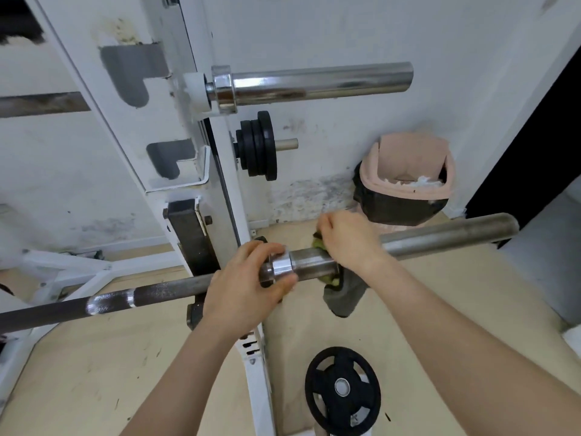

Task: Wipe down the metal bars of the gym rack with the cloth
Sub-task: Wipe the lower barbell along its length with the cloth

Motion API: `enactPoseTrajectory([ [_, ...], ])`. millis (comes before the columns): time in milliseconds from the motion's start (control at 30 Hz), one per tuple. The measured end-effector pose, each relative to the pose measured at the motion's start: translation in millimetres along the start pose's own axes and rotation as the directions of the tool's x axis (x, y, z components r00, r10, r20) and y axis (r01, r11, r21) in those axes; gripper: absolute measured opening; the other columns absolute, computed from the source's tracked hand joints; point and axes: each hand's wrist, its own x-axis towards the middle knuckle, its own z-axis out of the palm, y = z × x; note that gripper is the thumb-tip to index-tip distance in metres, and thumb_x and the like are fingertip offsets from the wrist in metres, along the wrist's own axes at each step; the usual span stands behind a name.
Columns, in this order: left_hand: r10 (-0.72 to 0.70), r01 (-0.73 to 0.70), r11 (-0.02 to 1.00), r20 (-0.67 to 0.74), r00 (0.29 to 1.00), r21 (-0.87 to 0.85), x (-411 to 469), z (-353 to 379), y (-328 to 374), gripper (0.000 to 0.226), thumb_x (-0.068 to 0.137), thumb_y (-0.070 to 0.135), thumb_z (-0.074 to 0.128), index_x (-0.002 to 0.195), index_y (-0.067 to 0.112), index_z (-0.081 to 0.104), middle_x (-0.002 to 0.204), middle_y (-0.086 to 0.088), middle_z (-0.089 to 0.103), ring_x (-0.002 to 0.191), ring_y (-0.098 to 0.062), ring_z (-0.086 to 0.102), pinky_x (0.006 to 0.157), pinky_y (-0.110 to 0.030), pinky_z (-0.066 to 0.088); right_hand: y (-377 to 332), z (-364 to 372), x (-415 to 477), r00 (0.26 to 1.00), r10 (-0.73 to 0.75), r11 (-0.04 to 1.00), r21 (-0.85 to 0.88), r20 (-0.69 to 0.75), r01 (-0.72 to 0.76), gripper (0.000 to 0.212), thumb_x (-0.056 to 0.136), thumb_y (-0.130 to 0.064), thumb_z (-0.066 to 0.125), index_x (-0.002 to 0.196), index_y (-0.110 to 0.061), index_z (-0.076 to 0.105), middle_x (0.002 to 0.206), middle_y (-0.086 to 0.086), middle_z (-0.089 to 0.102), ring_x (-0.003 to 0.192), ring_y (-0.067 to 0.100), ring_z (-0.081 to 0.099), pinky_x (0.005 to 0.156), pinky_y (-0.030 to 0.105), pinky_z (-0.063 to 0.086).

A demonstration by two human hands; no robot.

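The left hand (248, 287) wraps round the shiny ring of the long grey metal bar (446, 238), close to the white metal rack post (176, 121). The right hand (349, 243) squeezes the green and grey cloth (344, 292) round the same bar, and one end of the cloth hangs down. Above them sticks out a shiny silver bar (320, 80). Behind, small black round weights (259, 146) sit on a peg. A black bin with a pink bag (408, 171) stands by the wall. A big black weight plate (342, 388) lies on the floor.
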Motion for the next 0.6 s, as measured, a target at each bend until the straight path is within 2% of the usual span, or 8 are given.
enactPoseTrajectory([
  [100, -0.02, 0.02, 1.0, -0.008, 1.0, 0.014, -0.9, 2.5, 3.3, 0.023, 0.091, 0.049, 0.056, 0.102, 0.047, 0.037, 0.073, 0.023, 0.054, 0.071, -0.003, 0.057, 0.08, -0.039, 0.048, -46.2, 33.3, -27.4, 0.991, -0.048, 0.999, -0.001, -0.129, 0.048, 0.008, 0.09, -0.019, 0.054, 0.095, -0.017, 0.061, 0.08, 0.002, 0.066, 0.075, 0.026, 0.062, 0.068, 0.033, 0.04],
  [167, -0.049, 0.049, 0.999, -0.028, 0.998, 0.008, -1.3, 2.8, 5.0, 0.037, 0.086, 0.044, 0.065, 0.105, 0.048, 0.034, 0.083, 0.026, 0.054, 0.082, -0.01, 0.06, 0.084, -0.039, 0.047, -45.6, 42.2, -43.4, 0.96, -0.105, 0.991, 0.056, -0.258, 0.123, 0.012, 0.08, -0.012, 0.066, 0.091, -0.016, 0.065, 0.075, 0.001, 0.069, 0.07, 0.025, 0.065, 0.07, 0.034, 0.045],
  [233, -0.019, 0.019, 0.996, -0.004, 1.0, 0.083, -0.1, 6.1, 4.3, 0.058, 0.081, 0.04, 0.072, 0.125, 0.044, 0.036, 0.119, 0.023, 0.052, 0.102, -0.011, 0.058, 0.089, -0.041, 0.046, -21.5, 37.5, -52.4, 0.914, -0.221, 0.962, 0.078, -0.339, 0.262, 0.014, 0.086, -0.018, 0.064, 0.099, -0.016, 0.068, 0.08, 0.0, 0.071, 0.074, 0.023, 0.065, 0.075, 0.037, 0.049],
  [267, 0.013, -0.014, 0.987, 0.009, 1.0, 0.159, 0.7, 9.1, 2.3, 0.068, 0.08, 0.038, 0.073, 0.136, 0.041, 0.034, 0.135, 0.02, 0.042, 0.112, -0.011, 0.055, 0.093, -0.042, 0.044, -7.7, 29.1, -55.6, 0.912, -0.269, 0.953, 0.052, -0.308, 0.299, 0.017, 0.093, -0.025, 0.056, 0.105, -0.019, 0.067, 0.086, -0.003, 0.071, 0.08, 0.02, 0.064, 0.08, 0.037, 0.047],
  [333, 0.045, -0.044, 0.971, 0.002, 0.999, 0.234, 1.6, 12.7, 1.3, 0.075, 0.08, 0.038, 0.073, 0.143, 0.036, 0.032, 0.146, 0.015, 0.028, 0.119, -0.014, 0.05, 0.098, -0.044, 0.041, 23.5, 14.1, -49.7, 0.939, -0.274, 0.962, -0.036, -0.207, 0.272, 0.027, 0.099, -0.036, 0.039, 0.1, -0.028, 0.065, 0.088, -0.01, 0.065, 0.088, 0.016, 0.059, 0.084, 0.034, 0.038],
  [433, 0.055, -0.051, 0.984, -0.017, 0.998, 0.168, 2.2, 15.3, 3.0, 0.065, 0.082, 0.048, 0.065, 0.139, 0.036, 0.037, 0.139, 0.015, 0.038, 0.119, -0.013, 0.049, 0.097, -0.048, 0.042, 69.8, -4.9, -22.8, 0.985, -0.036, 0.985, -0.17, -0.169, 0.007, 0.039, 0.097, -0.039, 0.032, 0.072, -0.023, 0.058, 0.07, -0.004, 0.057, 0.085, 0.025, 0.06, 0.079, 0.035, 0.033],
  [533, 0.005, -0.009, 0.996, 0.044, 0.999, 0.09, 10.3, 11.3, 6.0, 0.047, 0.091, 0.055, 0.05, 0.132, 0.036, 0.037, 0.118, 0.015, 0.06, 0.089, -0.01, 0.059, 0.089, -0.042, 0.047, 62.7, -11.1, -7.6, 0.994, 0.097, 0.97, -0.22, -0.05, -0.105, 0.039, 0.096, -0.033, 0.031, 0.072, -0.021, 0.059, 0.08, 0.005, 0.066, 0.087, 0.027, 0.061, 0.084, 0.038, 0.033],
  [600, -0.044, 0.041, 0.999, 0.08, 0.996, 0.035, 16.4, 6.0, 6.6, 0.045, 0.091, 0.051, 0.055, 0.13, 0.035, 0.041, 0.11, 0.013, 0.063, 0.079, -0.009, 0.057, 0.074, -0.028, 0.049, 27.4, 4.0, -10.0, 0.999, -0.034, 0.969, -0.246, -0.005, 0.031, 0.029, 0.097, -0.027, 0.035, 0.084, -0.021, 0.061, 0.087, 0.002, 0.067, 0.082, 0.025, 0.06, 0.08, 0.039, 0.036],
])
